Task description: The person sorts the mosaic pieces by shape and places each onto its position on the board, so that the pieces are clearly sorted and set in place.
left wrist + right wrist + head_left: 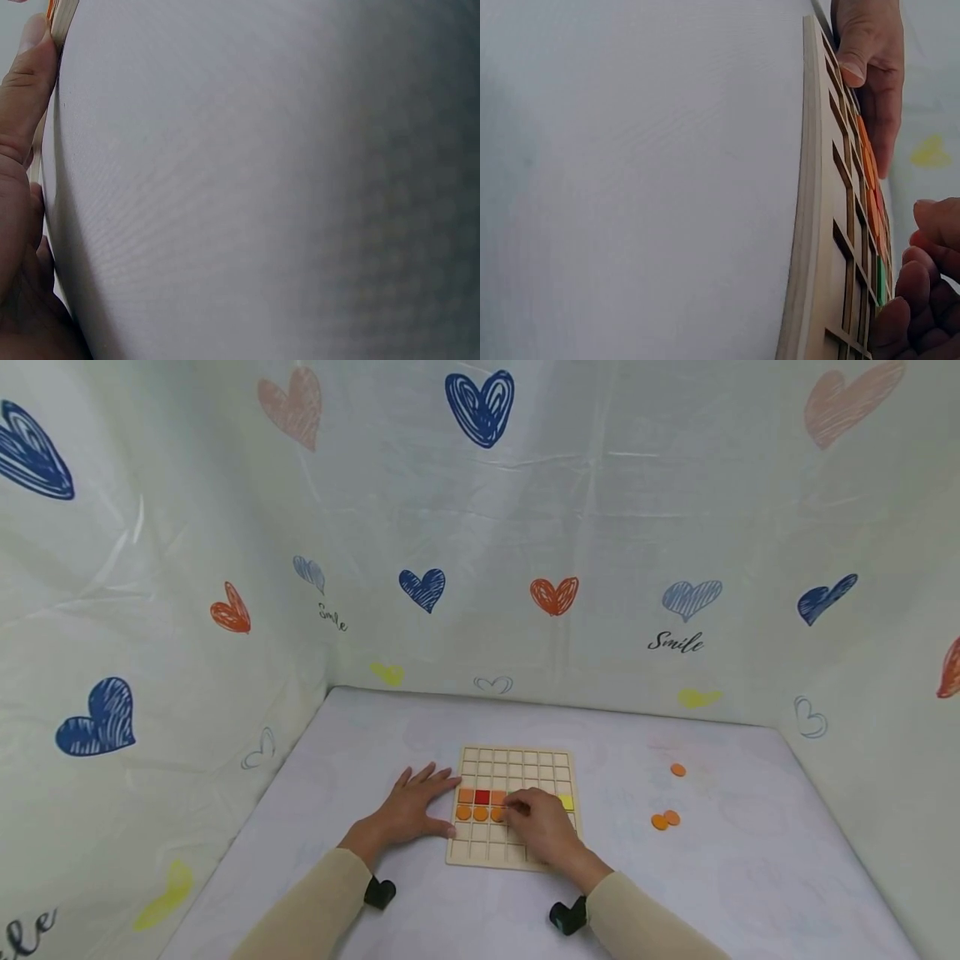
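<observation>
A wooden grid board (480, 852) lies on the table. Across its middle runs a row of coloured squares, with orange, a red square (482, 797) and a yellow square (566, 802) visible. Just below them sit orange discs (463, 812) in adjoining cells. My left hand (405, 810) rests at the board's left edge, fingers spread and thumb against the rim. Over the board's middle, my right hand (543, 827) has its fingers curled and thumb near the index finger. Whatever may lie between those fingertips is hidden. A green piece (881, 281) shows beside the right fingers.
Right of the board, a loose orange disc (678, 770) lies farther back, and two more, one an orange disc (660, 822), touch or overlap nearer the front. A heart-patterned curtain (525, 510) stands behind the white table (750, 877) and along its sides.
</observation>
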The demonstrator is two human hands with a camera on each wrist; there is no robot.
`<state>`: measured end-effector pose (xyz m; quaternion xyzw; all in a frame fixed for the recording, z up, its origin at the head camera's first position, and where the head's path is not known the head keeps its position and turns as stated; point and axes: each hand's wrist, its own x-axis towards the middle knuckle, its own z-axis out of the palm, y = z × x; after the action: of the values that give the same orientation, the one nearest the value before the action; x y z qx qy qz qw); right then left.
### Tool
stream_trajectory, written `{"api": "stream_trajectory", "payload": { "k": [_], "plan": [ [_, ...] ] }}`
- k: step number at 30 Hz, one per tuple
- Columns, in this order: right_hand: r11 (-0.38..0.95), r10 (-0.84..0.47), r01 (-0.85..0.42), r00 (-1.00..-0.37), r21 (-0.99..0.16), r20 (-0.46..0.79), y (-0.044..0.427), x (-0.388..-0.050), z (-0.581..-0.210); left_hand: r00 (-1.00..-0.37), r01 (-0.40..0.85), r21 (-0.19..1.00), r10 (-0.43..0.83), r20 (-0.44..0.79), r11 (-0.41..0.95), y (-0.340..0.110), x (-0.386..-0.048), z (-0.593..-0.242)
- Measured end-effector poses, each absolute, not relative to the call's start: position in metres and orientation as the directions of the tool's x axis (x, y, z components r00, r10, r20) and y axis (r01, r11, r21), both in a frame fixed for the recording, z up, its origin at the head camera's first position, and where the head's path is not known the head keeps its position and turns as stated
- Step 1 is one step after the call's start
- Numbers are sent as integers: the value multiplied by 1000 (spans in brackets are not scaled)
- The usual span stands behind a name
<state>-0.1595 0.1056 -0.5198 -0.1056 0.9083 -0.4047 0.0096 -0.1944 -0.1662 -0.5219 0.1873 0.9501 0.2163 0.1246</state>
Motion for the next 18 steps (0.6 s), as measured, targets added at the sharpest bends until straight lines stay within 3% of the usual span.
{"api": "stream_trajectory", "payload": {
  "k": [18],
  "plan": [
    [671, -83, -93, -995, -736, 50, 171, -152, -502, -906, 291, 460, 397, -150, 839, -167, -197, -528]
  ]
}}
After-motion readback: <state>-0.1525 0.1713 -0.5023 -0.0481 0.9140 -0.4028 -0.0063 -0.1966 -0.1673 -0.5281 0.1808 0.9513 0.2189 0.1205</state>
